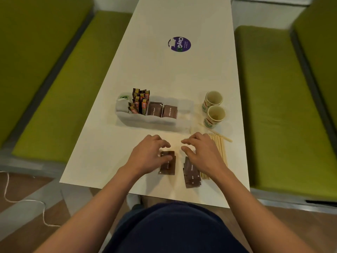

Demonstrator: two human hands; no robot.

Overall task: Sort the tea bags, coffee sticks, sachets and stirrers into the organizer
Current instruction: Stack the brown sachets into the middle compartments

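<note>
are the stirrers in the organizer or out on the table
Out. The wooden stirrers lie flat on the table beside the right hand, nearer the person than the organizer; none shows inside it.

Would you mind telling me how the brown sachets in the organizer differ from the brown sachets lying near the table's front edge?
The sorted sachets stand upright in the organizer; the loose sachets lie flat on the table in two piles. The sorted sachets are untouched, while the left hand has its thumb on one pile of loose sachets. Both are brown packets with white print.
</note>
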